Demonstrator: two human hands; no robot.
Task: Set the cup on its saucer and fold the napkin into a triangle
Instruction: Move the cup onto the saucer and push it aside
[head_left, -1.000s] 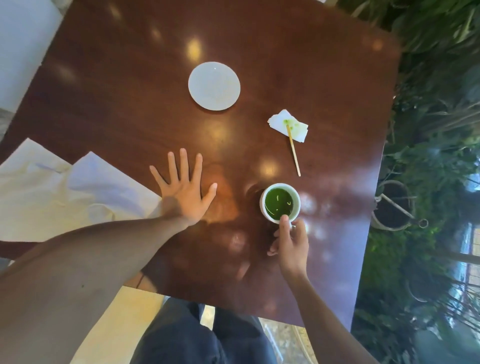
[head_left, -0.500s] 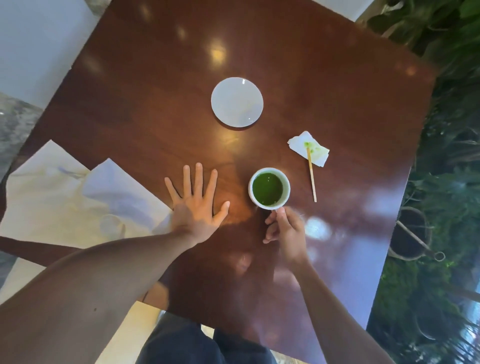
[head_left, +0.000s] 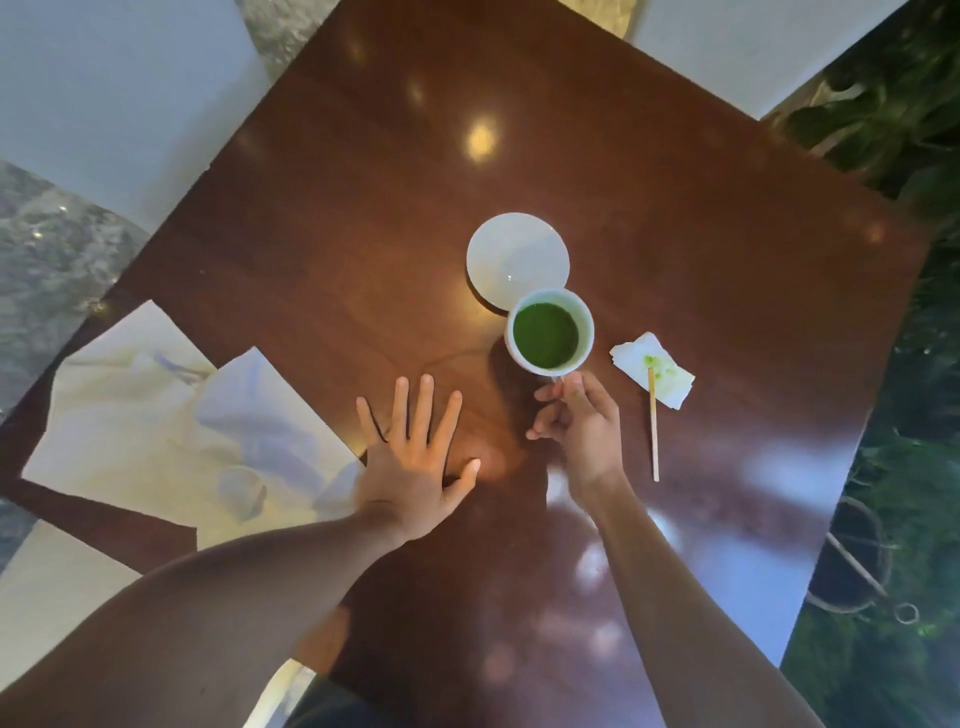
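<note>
Gripping the white cup (head_left: 550, 332) at its near side, the right hand (head_left: 584, 423) is seen with thumb and fingers (head_left: 575, 387) pinched on what appears to be the handle; the handle itself is hidden by the hand. The cup is filled with dark green liquid and is placed at the near right edge of the white saucer (head_left: 514, 257), overlapping its rim in view; whether it is lifted or resting cannot be told. The left hand (head_left: 415, 467) is laid flat on the dark wooden counter (head_left: 675, 234), palm down, fingers (head_left: 423, 402) spread wide, nothing held. Its heel is just beside the edge of a large cream napkin (head_left: 130, 415), which is spread unfolded and rumpled at the near left. To the right of the cup, a small crumpled tissue (head_left: 652, 369) stained green is noted, with a thin wooden stirrer (head_left: 653, 426) lying across it and pointing toward the near edge.
</note>
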